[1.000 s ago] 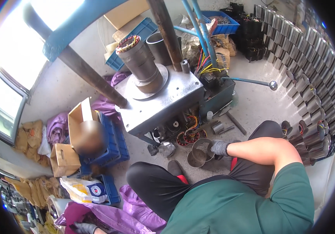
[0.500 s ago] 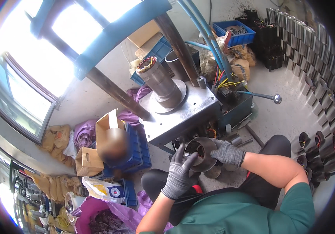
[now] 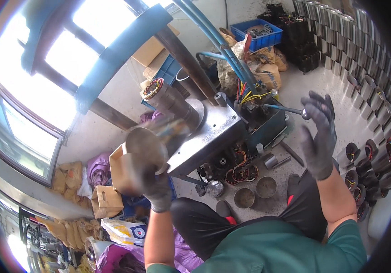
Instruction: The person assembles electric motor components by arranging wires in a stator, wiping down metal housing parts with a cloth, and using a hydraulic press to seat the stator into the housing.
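Left of press table (image 3: 223,122): metal cylinder (image 3: 160,142), near edge in curled fingers of my left hand (image 3: 156,190). Right of it: my right hand (image 3: 319,139), empty, fingers spread.

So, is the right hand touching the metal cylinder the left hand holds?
Apart: the head view shows the right hand open, well right of the metal cylinder, with floor between them.

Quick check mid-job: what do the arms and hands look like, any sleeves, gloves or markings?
The left hand and right hand wear dark grey gloves, the right one ending at the wrist in a cuff. A green short sleeve covers the right upper arm; the right forearm is bare. I see no cables or markings on either arm.
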{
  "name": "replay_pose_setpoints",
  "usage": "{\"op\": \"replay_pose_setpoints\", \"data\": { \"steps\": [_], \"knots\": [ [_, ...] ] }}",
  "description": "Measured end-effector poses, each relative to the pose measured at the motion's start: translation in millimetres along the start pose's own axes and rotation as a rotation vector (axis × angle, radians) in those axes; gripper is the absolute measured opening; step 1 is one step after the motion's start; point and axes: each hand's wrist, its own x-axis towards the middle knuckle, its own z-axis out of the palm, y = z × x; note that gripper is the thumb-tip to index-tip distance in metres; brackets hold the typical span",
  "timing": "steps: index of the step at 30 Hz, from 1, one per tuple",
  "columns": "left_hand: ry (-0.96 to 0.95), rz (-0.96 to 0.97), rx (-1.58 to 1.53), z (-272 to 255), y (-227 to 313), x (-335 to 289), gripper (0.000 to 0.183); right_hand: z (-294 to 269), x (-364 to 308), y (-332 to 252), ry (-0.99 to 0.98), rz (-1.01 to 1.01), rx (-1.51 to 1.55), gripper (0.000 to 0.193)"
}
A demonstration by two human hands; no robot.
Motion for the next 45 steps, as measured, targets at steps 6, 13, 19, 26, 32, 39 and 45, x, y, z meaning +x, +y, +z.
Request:
{"op": "replay_pose_setpoints", "data": {
  "steps": [6,13,19,26,32,39,45],
  "knots": [
    [0.088,0.245,-0.109,9.4,-8.9,125.3,0.023,52.8,-12.8,35.5,0.057,0.199,0.156,0.035],
    [0.142,0.096,0.048,41.5,-29.7,196.6,0.033,130.3,79.6,77.5,0.242,0.171,0.003,0.038],
    [-0.004,0.293,0.418,62.2,-36.1,214.7,0.036,154.5,89.9,84.3,0.341,0.190,-0.015,0.036],
    [-0.116,0.362,0.297,80.7,-31.7,255.2,0.042,151.3,82.4,78.7,0.389,0.225,0.040,0.039],
    [-0.101,-0.054,0.403,101.8,-14.2,304.7,0.021,154.3,79.3,80.5,0.425,0.258,0.051,0.035],
    [-0.149,-0.280,0.444,116.1,-6.6,341.2,0.027,149.2,80.1,77.7,0.461,0.303,0.083,0.015],
    [-0.224,-0.369,0.414,109.3,-7.8,366.3,0.025,150.2,81.2,80.0,0.473,0.310,0.123,0.015]
  ]
}}
